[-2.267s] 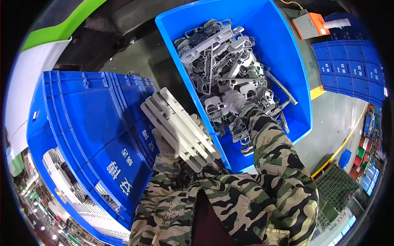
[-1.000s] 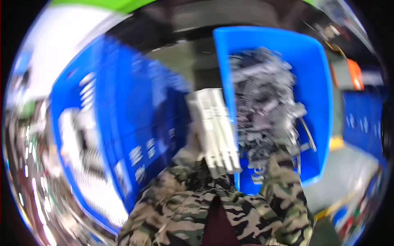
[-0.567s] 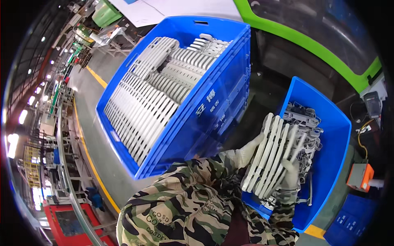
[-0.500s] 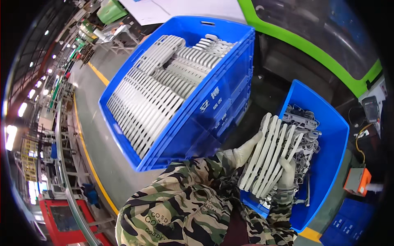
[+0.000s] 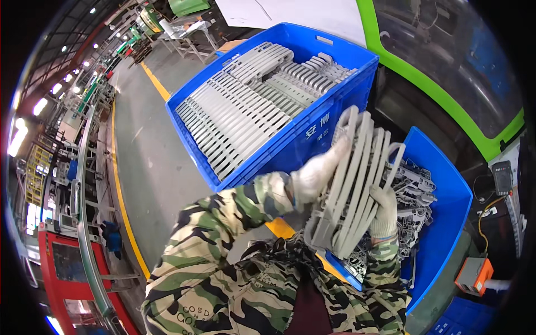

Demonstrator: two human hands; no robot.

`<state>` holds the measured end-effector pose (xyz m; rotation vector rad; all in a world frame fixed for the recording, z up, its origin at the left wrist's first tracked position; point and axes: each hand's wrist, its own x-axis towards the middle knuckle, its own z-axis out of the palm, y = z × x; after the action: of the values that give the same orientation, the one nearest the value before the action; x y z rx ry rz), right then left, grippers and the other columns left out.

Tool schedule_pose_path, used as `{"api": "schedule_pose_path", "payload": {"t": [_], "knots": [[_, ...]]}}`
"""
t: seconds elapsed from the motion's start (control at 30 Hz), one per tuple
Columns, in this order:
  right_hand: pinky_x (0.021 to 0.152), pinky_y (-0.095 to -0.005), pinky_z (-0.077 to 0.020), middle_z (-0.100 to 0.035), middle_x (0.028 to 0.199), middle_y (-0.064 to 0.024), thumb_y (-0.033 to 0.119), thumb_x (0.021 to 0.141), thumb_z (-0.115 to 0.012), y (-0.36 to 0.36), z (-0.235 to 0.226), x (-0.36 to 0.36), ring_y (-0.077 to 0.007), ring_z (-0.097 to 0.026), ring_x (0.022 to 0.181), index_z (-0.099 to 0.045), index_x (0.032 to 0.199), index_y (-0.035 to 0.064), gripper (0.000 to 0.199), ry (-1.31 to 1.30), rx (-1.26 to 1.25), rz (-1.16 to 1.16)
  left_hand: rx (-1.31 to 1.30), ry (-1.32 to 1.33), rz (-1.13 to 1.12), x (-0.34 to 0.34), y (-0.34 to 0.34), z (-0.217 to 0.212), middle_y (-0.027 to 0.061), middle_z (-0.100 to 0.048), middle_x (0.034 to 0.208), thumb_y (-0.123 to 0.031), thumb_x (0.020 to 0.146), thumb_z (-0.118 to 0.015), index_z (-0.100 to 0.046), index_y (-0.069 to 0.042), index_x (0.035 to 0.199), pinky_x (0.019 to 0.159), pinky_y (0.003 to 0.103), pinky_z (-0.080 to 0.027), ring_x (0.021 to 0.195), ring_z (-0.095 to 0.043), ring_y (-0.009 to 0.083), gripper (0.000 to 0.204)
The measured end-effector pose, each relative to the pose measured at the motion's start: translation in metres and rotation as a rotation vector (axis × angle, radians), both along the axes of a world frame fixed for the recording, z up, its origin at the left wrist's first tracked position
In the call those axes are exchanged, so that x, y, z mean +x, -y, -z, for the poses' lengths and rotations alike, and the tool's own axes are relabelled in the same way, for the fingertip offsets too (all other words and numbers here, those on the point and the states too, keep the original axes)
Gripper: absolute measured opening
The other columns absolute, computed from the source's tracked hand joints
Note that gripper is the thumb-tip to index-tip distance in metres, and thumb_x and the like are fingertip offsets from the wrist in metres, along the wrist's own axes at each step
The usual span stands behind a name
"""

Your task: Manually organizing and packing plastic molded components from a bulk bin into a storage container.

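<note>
A stack of several light-grey plastic frames (image 5: 350,192), long and narrow with rounded ends, is held upright at a tilt between my two hands. My left hand (image 5: 319,174), in a white knit glove, is closed on the stack's left side. On its right side my right hand (image 5: 384,213), gloved too, grips the outer frames, its thumb bent over an edge. Behind the stack is a blue bin (image 5: 446,229) holding loose grey parts (image 5: 416,192). Ahead and to the left, a blue crate (image 5: 245,174) contains neat rows of similar grey frames (image 5: 231,120).
A machine with a bright green frame (image 5: 430,81) stands at the back right. An orange box (image 5: 473,276) and a dark handheld device (image 5: 502,177) are at the far right. Along the left run a metal rail (image 5: 84,195) and a red machine (image 5: 67,268). Yellow lines (image 5: 120,192) mark the floor.
The stack has come up closer to the camera, its top now overlapping the blue crate's corner. My left hand has risen along its side. The whole view has shifted a little.
</note>
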<state>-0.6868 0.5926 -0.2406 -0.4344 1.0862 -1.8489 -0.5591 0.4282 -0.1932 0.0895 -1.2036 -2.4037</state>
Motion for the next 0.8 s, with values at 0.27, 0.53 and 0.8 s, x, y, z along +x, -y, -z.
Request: {"api": "schedule_pose_path", "payload": {"t": [0.27, 0.53, 0.8], "knots": [[0.092, -0.0363, -0.0616, -0.079, 0.115, -0.0116, 0.012, 0.094, -0.074, 0.107, -0.084, 0.045, -0.0223, -0.077, 0.098, -0.071, 0.132, -0.0082, 0.043, -0.112, -0.023, -0.171, -0.149, 0.512, -0.347, 0.099, 0.102, -0.072, 0.0153, -0.075, 0.135, -0.066, 0.109, -0.061, -0.066, 0.001, 0.146, 0.105, 0.039, -0.058, 0.117, -0.072, 0.0232, 0.077], [0.087, -0.0369, -0.0659, -0.081, 0.112, -0.0127, 0.014, 0.099, -0.076, 0.226, -0.112, 0.096, -0.0231, -0.080, 0.095, -0.075, 0.127, -0.0044, 0.033, 0.055, -0.087, -0.336, 0.106, 0.315, -0.216, 0.160, 0.208, -0.111, 0.0152, -0.075, 0.136, -0.050, 0.116, -0.054, -0.066, -0.006, 0.147, 0.104, 0.044, -0.061, 0.119, -0.074, 0.0266, 0.055], [0.086, -0.0399, -0.0664, -0.080, 0.112, -0.0126, 0.015, 0.099, -0.077, 0.295, -0.081, 0.110, -0.0244, -0.079, 0.094, -0.074, 0.128, -0.0027, 0.035, 0.003, 0.090, -0.281, 0.143, 0.373, 0.031, 0.165, 0.298, -0.043, 0.0141, -0.077, 0.129, -0.037, 0.110, -0.066, -0.068, -0.002, 0.142, 0.100, 0.044, -0.061, 0.112, -0.075, 0.0271, 0.047]]}}
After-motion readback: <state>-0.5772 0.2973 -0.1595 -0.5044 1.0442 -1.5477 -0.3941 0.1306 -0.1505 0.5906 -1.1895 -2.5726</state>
